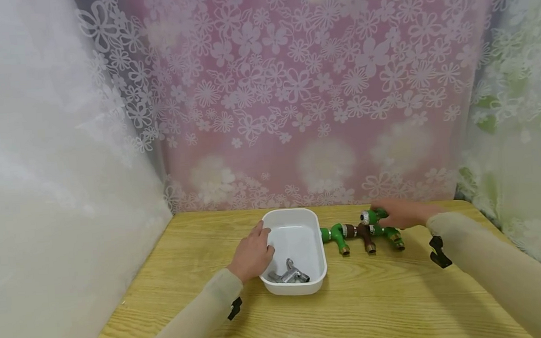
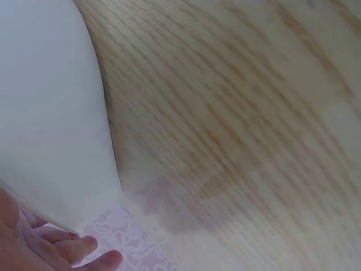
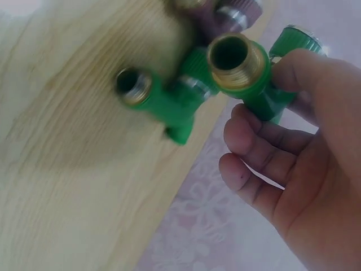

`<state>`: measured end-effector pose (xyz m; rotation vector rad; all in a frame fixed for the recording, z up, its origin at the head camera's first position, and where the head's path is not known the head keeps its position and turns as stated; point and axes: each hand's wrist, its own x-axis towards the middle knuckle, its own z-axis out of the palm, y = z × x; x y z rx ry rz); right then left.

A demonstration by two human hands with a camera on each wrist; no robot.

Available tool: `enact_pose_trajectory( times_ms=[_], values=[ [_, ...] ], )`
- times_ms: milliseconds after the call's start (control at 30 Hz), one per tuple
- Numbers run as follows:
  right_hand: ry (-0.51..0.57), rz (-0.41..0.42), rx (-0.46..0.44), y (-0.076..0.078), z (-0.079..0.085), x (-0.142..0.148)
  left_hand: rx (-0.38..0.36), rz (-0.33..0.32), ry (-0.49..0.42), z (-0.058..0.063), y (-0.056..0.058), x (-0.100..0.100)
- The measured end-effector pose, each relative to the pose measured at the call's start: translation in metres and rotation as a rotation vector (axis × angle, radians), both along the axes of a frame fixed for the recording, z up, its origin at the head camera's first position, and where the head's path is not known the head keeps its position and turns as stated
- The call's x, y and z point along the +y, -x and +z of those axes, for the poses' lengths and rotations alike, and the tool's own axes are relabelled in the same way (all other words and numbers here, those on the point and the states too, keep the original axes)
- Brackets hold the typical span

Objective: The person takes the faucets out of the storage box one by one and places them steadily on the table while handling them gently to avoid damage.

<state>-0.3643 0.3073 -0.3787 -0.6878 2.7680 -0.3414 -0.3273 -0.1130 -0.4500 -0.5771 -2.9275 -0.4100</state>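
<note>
A green tap [image 3: 242,73] with a brass threaded spout is pinched between the thumb and fingers of my right hand [image 1: 401,212], raised above a row of taps. Beneath it another green tap [image 3: 161,107] lies on the table. A brown tap [image 1: 364,235] and a further green tap [image 1: 337,237] continue the row toward the white basin [image 1: 323,259]. My left hand [image 1: 252,254] rests on the basin's left rim, fingers fairly straight. Inside the basin's near end lie silver metal taps [image 1: 291,275], overlapping, so their number is unclear.
The wooden table [image 1: 201,245] carries the basin and the taps. A pink flowered curtain [image 1: 267,112] hangs behind its far edge. Pale sheets hang on the left [image 1: 65,150] and right [image 1: 520,148].
</note>
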Motion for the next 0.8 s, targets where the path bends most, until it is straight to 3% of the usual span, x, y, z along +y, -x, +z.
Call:
enact_pose_trajectory(
  times_ms=[333,600,800],
  values=[
    [-0.001,-0.039,0.018,0.002,-0.01,0.032,-0.009,0.01,-0.015,-0.003,0.003,0.001],
    [-0.005,-0.098,-0.05,0.0,-0.011,0.045,-0.041,0.017,-0.015,-0.004,0.003,0.001],
    [0.005,-0.093,-0.058,-0.004,-0.017,0.057,-0.038,0.008,-0.015,-0.003,0.002,0.001]
  ],
)
